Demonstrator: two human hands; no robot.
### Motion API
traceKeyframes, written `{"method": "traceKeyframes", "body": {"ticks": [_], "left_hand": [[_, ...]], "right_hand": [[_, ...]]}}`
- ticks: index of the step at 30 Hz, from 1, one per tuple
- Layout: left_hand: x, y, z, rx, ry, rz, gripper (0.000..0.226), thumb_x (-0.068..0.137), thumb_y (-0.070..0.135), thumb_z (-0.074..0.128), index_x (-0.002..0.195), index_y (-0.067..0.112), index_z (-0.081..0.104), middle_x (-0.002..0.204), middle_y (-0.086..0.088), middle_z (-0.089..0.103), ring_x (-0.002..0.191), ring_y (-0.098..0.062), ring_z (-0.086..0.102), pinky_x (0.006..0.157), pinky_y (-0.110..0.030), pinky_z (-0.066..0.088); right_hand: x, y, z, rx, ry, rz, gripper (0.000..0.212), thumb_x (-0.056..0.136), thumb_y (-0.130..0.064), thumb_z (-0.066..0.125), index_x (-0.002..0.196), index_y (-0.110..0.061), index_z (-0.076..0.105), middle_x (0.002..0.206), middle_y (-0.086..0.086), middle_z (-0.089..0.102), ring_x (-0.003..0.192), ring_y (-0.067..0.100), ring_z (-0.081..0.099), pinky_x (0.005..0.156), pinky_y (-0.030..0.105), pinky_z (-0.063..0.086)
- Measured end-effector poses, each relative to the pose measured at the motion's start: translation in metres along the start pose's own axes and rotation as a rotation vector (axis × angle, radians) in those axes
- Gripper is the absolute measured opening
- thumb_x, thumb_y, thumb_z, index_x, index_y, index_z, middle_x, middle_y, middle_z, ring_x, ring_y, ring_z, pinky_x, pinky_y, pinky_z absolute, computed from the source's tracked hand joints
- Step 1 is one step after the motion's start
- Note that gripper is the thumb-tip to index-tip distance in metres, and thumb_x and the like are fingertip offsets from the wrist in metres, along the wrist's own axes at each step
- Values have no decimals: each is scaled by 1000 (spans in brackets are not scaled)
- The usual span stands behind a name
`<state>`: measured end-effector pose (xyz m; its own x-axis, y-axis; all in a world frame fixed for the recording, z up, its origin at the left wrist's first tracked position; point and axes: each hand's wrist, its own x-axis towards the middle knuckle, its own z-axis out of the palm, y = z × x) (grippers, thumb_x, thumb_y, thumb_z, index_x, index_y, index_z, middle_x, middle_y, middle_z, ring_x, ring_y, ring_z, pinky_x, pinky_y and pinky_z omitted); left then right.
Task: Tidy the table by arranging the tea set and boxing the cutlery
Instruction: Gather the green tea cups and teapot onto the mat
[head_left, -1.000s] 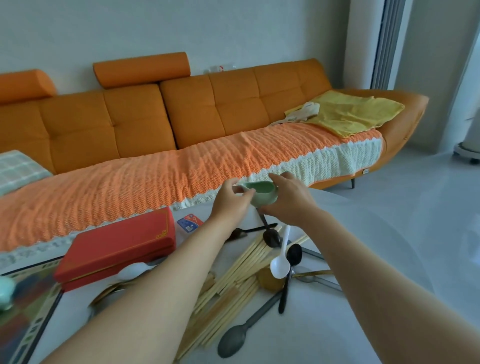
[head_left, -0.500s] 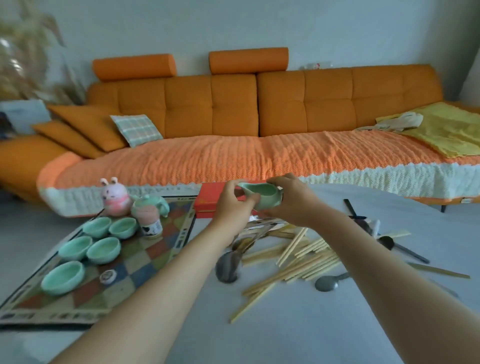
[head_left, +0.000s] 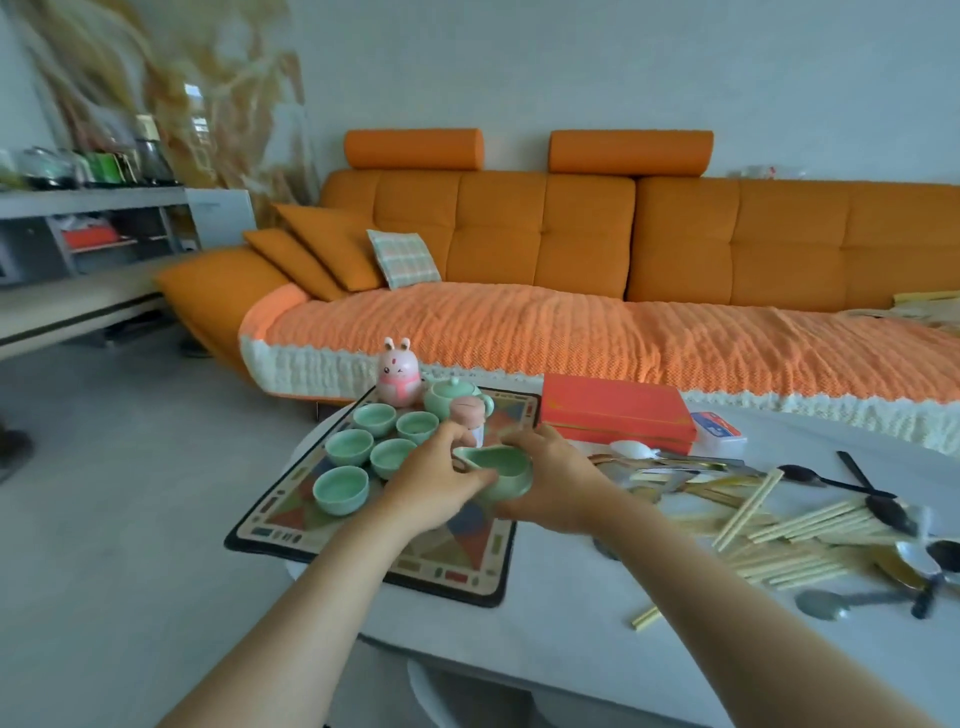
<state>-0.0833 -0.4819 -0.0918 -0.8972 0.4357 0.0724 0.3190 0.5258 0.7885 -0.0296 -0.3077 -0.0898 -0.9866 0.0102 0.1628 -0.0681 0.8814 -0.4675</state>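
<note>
Both hands hold a pale green pouring cup just above the right part of the patterned mat. My left hand grips its left side and spout, and my right hand wraps its right side. On the mat stand several small green teacups, a green teapot and a pink rabbit figure. A red box lies shut behind my right hand. Wooden chopsticks and spoons lie scattered to the right.
The white table's edge curves close in front of me. An orange sofa with a knitted cover runs behind the table. A small blue and red card pack sits beside the red box. Grey shelving stands at the far left.
My view has swung left. Both hands carried the pouring cup leftwards from above the cutlery pile and down over the mat, beside the teacups.
</note>
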Motion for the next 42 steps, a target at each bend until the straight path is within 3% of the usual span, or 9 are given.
{"method": "traceKeyframes", "body": {"ticks": [8, 12, 16, 20, 23, 30, 34, 38, 42], "left_hand": [[10, -30, -30, 183, -89, 11, 42, 79, 51, 64, 117, 44, 48, 112, 19, 59, 94, -6, 60, 87, -35, 52], [30, -23, -33, 95, 51, 51, 25, 88, 48, 56, 111, 37, 55, 108, 21, 62, 95, -7, 61, 80, -33, 52], [60, -24, -22, 41, 259, 98, 29, 94, 24, 53, 124, 25, 54, 119, 7, 59, 108, -16, 58, 89, -35, 49], [81, -22, -4, 105, 218, 137, 50, 91, 28, 61, 138, 20, 45, 134, -1, 49, 124, -20, 46, 100, -36, 42], [92, -18, 3, 116, 133, 141, 58, 88, 25, 65, 141, 21, 43, 132, -2, 49, 116, -17, 49, 91, -29, 42], [97, -15, -12, 174, 14, 147, 28, 82, 38, 69, 106, 26, 58, 104, 8, 58, 89, -10, 56, 65, -22, 41], [88, -14, -29, 262, -50, 102, 29, 82, 29, 65, 111, 27, 60, 109, 8, 58, 99, -13, 57, 87, -32, 51], [81, -18, -37, 282, -54, 105, 32, 85, 27, 63, 117, 28, 58, 114, 10, 55, 102, -12, 55, 84, -27, 44], [74, -23, -39, 279, -37, 119, 27, 83, 29, 64, 109, 33, 59, 108, 12, 56, 97, -9, 55, 79, -27, 46]], "right_hand": [[23, -16, 27, -77, -140, 80, 87, 67, -60, 70, 142, -34, 34, 126, -5, 45, 109, 19, 55, 89, 37, 51], [26, -10, 22, -80, -157, 70, 77, 67, -58, 69, 136, -42, 39, 122, -6, 53, 108, 17, 57, 89, 36, 51], [27, 3, 0, -84, -58, 195, 71, 64, -55, 74, 127, -32, 49, 114, -7, 58, 95, 12, 59, 79, 33, 55], [41, 15, -20, -69, 80, 339, 77, 63, -64, 71, 123, -22, 48, 108, -3, 56, 91, 14, 59, 74, 36, 57], [53, 18, -20, -102, 106, 407, 75, 64, -63, 69, 119, -16, 50, 105, 0, 55, 87, 16, 58, 65, 31, 52], [71, 17, 1, -145, 25, 467, 70, 65, -68, 66, 105, -13, 51, 102, 6, 56, 73, 17, 62, 48, 26, 44], [77, 14, 9, -166, -33, 459, 71, 61, -63, 71, 106, -12, 49, 105, 7, 54, 72, 19, 62, 50, 27, 46], [83, 12, 23, -139, -40, 468, 79, 61, -63, 73, 114, -10, 49, 111, 10, 53, 78, 18, 58, 51, 28, 43], [79, 7, 23, -64, -64, 423, 87, 72, -60, 69, 136, -9, 39, 131, 12, 43, 100, 22, 52, 70, 31, 45]]}}
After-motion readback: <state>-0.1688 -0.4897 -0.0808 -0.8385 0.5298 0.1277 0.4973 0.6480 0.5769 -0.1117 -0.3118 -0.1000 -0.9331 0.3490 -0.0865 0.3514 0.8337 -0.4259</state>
